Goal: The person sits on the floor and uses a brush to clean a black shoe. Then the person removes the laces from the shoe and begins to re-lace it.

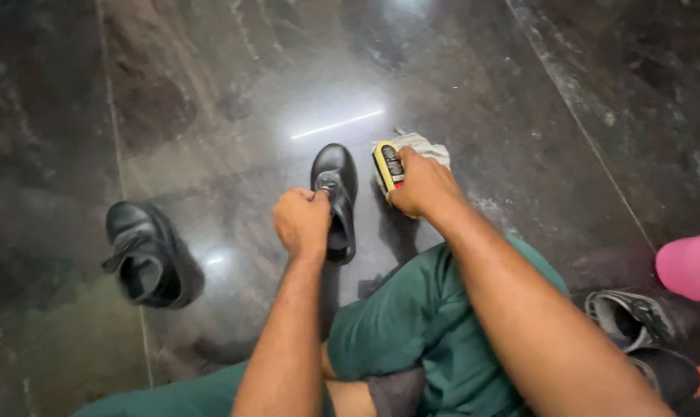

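You look down on a dark polished stone floor point(211, 93) with brown and grey veins. Thin pale joint lines point(582, 131) cut it into big slabs: one runs down the left of the frame, another goes diagonally in the upper right. In the upper middle of the frame a bright white streak of light point(337, 124) reflects on the stone, and a soft glow spreads around it. The lower left of the floor looks more dull and greenish.

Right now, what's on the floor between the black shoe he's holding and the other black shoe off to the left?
Nothing: in the head view, only bare glossy dark floor separates the held shoe from the other shoe.
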